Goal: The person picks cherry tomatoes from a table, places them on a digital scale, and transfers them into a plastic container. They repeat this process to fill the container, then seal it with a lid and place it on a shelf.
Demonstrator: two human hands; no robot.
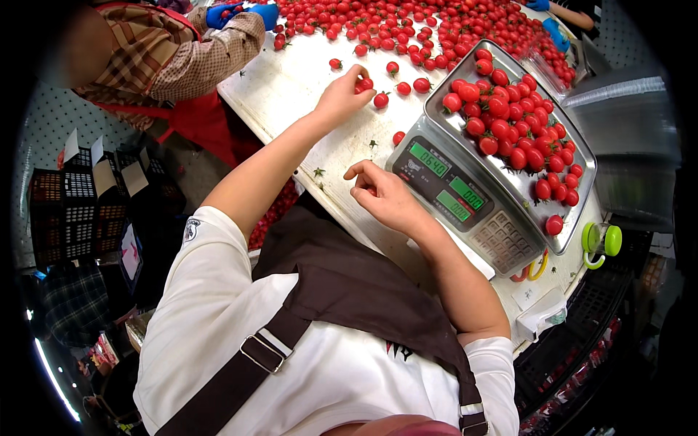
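Over the white tabletop (291, 94), my left hand (342, 97) reaches out with its fingers closed around a cherry tomato (365, 83). A few loose ones with green stems lie just past it. My right hand (387, 195) hovers at the near left edge of the digital scale (465, 189), its fingers curled inward. A bit of red shows between those fingers, but what it is stays unclear. On the scale rests a steel tray (445, 116) bearing a heap of cherry tomatoes (512, 120); a single one sits at its near corner.
A large pile of cherry tomatoes (407, 29) covers the table's far side. Another person's blue-gloved hands (243, 14) work at the far left; a blue glove (556, 33) shows far right. A green-lidded bottle (602, 240) and a tape roll (538, 265) stand right. Black crates (80, 203) are stacked left.
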